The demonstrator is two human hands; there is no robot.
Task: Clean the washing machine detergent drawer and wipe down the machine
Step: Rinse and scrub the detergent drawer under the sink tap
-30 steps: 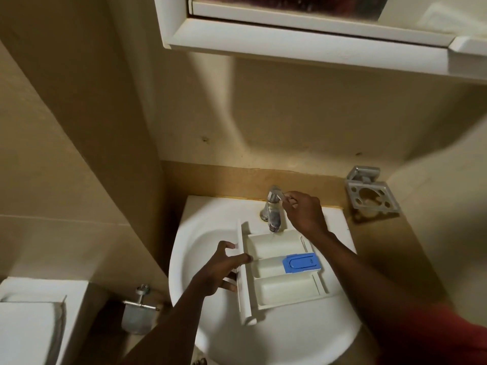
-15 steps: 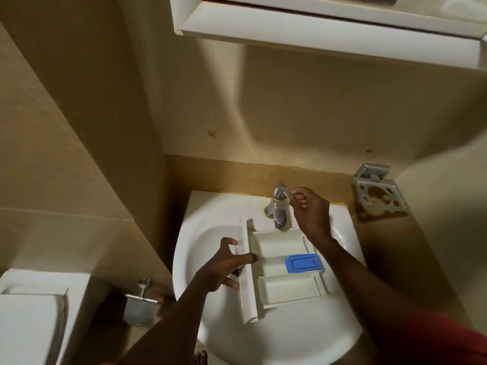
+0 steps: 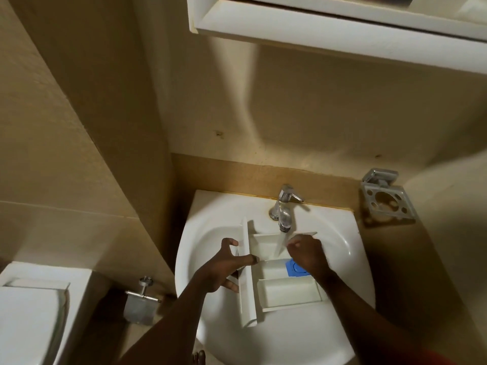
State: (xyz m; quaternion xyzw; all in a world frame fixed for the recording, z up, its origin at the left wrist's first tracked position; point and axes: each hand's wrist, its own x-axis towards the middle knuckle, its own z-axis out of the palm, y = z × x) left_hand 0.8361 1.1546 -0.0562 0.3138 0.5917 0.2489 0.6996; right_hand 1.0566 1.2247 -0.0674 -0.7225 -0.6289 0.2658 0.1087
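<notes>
Nearest, at the bottom edge, glimpsed bare toes on the floor beneath the round white ceramic basin [image 3: 350,259]. Above them, inside the bowl, lay the white plastic three-compartment detergent drawer [image 3: 287,288], front panel turned leftward, nearest compartment looking bare and pale. Gripped that front panel with the left hand [image 3: 224,267], thumb hooked over the top edge, fingers spread beneath. Rested over the middle compartment with the right hand [image 3: 307,252], fingers curled loosely above the blue plastic siphon cap [image 3: 292,267]; impossible to tell whether anything was pinched or merely rubbed. Fell into the far compartment a thin stream of water from the chrome single-lever tap [image 3: 284,206] behind. Further back, off to the right, hung an empty chrome toothbrush holder [image 3: 387,201] on the beige wall; overhead, the white frame of a mirror cabinet [image 3: 329,25]. Judged early going: drawer out and rinsing begun, scrubbing of the compartments, refitting, and wiping the machine all seemingly left, with no washing machine in sight.
</notes>
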